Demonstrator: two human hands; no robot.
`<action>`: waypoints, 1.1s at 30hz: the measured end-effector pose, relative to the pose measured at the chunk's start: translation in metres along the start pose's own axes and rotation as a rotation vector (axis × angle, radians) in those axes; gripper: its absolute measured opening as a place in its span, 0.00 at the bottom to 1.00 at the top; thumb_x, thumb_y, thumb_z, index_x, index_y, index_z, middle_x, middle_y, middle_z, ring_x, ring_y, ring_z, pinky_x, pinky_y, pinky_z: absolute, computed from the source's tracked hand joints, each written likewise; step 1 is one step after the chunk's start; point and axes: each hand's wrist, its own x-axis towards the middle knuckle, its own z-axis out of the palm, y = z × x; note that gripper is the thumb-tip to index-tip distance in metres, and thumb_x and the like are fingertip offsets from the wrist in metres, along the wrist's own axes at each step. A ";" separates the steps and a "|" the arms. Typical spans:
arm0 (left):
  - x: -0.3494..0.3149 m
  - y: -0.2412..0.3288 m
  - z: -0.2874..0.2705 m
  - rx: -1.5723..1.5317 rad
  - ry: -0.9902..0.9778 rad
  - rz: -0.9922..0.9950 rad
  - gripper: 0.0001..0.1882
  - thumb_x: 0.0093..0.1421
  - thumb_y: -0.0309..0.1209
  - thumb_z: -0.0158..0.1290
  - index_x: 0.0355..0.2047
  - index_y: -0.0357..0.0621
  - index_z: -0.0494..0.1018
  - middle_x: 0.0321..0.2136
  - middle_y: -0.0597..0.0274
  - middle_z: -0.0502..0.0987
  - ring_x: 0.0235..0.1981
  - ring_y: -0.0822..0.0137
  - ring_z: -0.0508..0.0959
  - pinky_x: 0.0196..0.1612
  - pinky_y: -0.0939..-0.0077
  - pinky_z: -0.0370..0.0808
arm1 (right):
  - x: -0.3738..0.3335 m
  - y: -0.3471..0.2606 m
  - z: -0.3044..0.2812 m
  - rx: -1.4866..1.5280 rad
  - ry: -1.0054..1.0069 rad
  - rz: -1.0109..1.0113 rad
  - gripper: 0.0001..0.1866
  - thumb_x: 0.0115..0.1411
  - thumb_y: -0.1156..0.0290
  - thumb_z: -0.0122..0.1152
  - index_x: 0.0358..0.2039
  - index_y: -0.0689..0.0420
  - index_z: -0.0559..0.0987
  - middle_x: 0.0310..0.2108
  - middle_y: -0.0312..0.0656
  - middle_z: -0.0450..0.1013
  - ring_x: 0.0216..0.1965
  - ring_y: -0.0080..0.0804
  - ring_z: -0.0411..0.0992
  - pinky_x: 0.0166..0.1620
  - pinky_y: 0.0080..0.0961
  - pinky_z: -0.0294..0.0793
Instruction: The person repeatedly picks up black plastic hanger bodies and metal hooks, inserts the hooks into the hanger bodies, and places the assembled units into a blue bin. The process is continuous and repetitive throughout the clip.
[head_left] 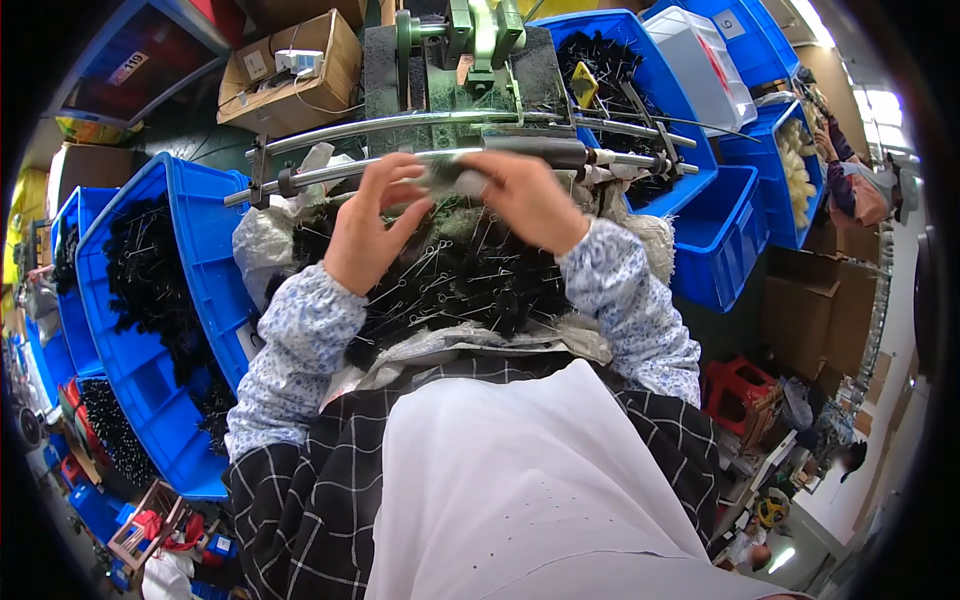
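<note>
My left hand (378, 222) is raised over the lap, thumb and fingers apart and curved, with nothing plainly in it. Facing it, my right hand (528, 198) is smeared by motion, and its fingertips are too blurred to show what they hold. A dark blurred patch lies between the two hands; I cannot make out what it is. Both hands are close to the horizontal metal rods (400, 125) of a machine (482, 70). Below them is a heap of black-bristled wire brushes (440, 285) with looped metal ends, lying on pale sacking (450, 343) across my lap.
A blue bin (212, 215) with more black brushes stands at left. Behind the machine's right side is another blue bin (690, 150), with a smaller blue bin (722, 240) beside it. A cardboard box (290, 90) sits back left. Another person (860, 190) is at far right.
</note>
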 end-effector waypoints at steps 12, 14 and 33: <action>-0.049 -0.051 -0.041 1.172 -0.496 -0.082 0.20 0.44 0.25 0.52 0.41 0.46 0.66 0.35 0.58 0.71 0.41 0.60 0.71 0.46 0.62 0.60 | 0.069 0.106 -0.039 -0.905 0.363 0.136 0.11 0.53 0.65 0.55 0.37 0.49 0.79 0.26 0.39 0.73 0.33 0.38 0.72 0.39 0.33 0.70; -0.049 -0.051 -0.042 1.123 -0.492 -0.077 0.20 0.44 0.24 0.50 0.40 0.46 0.66 0.35 0.57 0.71 0.40 0.60 0.72 0.46 0.62 0.60 | 0.070 0.111 -0.038 -0.907 0.363 0.113 0.11 0.53 0.65 0.55 0.38 0.48 0.79 0.26 0.39 0.73 0.33 0.38 0.72 0.40 0.34 0.70; -0.028 -0.002 -0.057 0.287 -0.473 -0.108 0.19 0.48 0.19 0.51 0.42 0.39 0.65 0.37 0.57 0.71 0.41 0.63 0.72 0.47 0.73 0.68 | 0.058 0.124 -0.045 -0.844 0.348 0.267 0.21 0.49 0.61 0.57 0.45 0.54 0.74 0.41 0.41 0.73 0.46 0.38 0.66 0.46 0.38 0.63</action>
